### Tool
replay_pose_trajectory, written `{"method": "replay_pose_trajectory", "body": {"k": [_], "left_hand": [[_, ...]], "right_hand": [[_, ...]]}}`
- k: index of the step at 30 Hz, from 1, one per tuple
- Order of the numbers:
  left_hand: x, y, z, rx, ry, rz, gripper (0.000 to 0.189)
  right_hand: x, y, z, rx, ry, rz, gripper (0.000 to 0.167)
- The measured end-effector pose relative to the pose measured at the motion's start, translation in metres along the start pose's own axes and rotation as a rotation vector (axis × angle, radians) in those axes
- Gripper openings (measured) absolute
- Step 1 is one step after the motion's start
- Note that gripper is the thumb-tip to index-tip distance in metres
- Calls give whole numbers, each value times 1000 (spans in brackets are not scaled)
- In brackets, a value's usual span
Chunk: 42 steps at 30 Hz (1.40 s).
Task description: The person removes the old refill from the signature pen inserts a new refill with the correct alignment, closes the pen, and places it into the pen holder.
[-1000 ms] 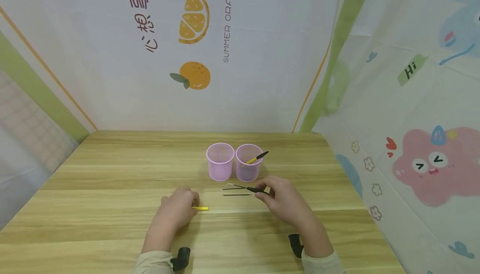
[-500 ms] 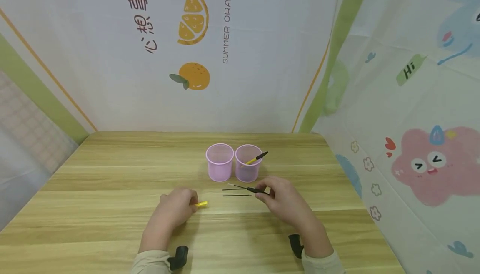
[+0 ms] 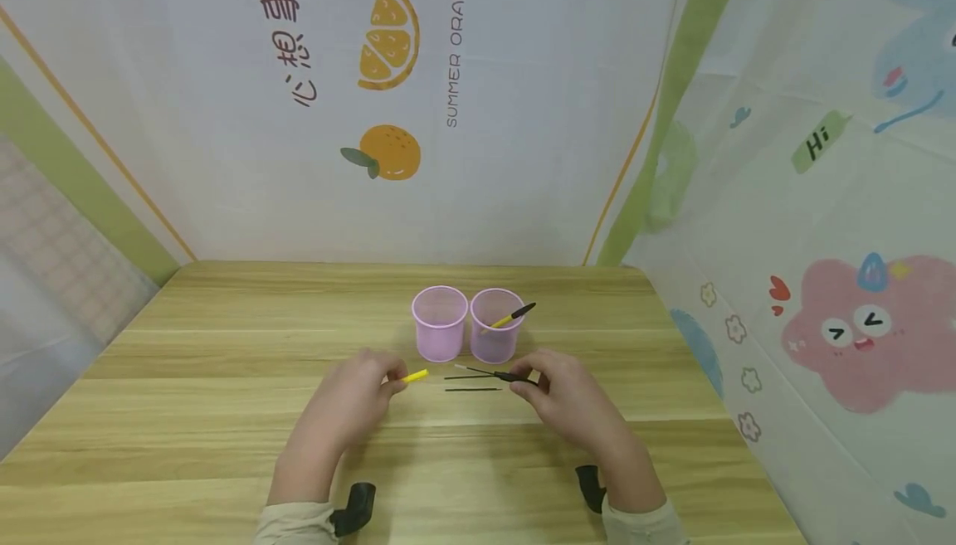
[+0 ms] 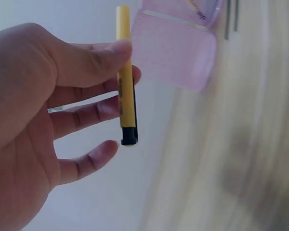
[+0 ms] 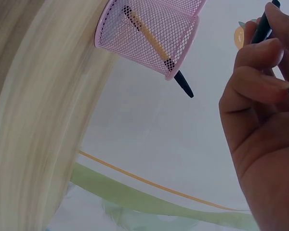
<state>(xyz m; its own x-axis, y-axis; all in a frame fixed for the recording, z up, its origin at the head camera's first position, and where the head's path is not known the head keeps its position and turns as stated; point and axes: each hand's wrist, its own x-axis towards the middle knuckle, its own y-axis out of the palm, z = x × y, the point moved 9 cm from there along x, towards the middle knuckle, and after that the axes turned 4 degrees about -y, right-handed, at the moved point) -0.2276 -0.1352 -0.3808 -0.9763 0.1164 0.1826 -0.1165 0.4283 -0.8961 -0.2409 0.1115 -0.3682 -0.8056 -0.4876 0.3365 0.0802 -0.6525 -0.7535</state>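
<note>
Between thumb and fingers my left hand (image 3: 347,400) pinches a yellow pen barrel (image 4: 128,103), which has a black clip and black end piece in the left wrist view. Its plain yellow end points toward the right hand. My right hand (image 3: 563,391) pinches a black pen part (image 3: 514,377), also seen at the edge of the right wrist view. A thin dark refill (image 3: 478,372) with a pale tip sticks out of that part to the left. Two thin dark refills lie on the table between the hands, the nearer refill (image 3: 472,390) just below the other.
Two pink mesh pen cups stand side by side behind the hands. A yellow pen (image 3: 515,314) with a black end leans in the right cup (image 3: 493,348); the left cup (image 3: 439,342) touches or nearly touches it. Printed cloth hangs behind the wooden table (image 3: 224,346).
My left hand has lifted the yellow pen barrel and carried it forward and to the right, closer to the refill end. The right hand has stayed in place with the black pen part.
</note>
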Motion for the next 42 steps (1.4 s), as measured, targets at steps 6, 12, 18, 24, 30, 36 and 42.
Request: {"method": "replay_pose_trajectory", "body": {"k": [6,12,18,24,30,36,42], "left_hand": [[4,-23,-26,-1,107,-66,7],[8,-37,-48,36,188,-113,8],[15,-42,-59,52,260,-161,8],[19,-43,-61,57,285,-193,8],[20,-43,-60,62,288,-189,9],[18,-44,-66,76,307,-201,9],[18,-41,-71,82,313,-207,9]], "right_hand": [[5,-5,3,7,-29,10,9],[16,-12,10,-26,-117,-5,6],[24,-18,10,-34,-145,-15,7],[28,-23,8,-47,-152,-31,9],[29,-26,12,-51,-187,-54,12],[31,-23,16,-70,-175,-38,11],[33,-20,23,-81,-165,-22,13]]}}
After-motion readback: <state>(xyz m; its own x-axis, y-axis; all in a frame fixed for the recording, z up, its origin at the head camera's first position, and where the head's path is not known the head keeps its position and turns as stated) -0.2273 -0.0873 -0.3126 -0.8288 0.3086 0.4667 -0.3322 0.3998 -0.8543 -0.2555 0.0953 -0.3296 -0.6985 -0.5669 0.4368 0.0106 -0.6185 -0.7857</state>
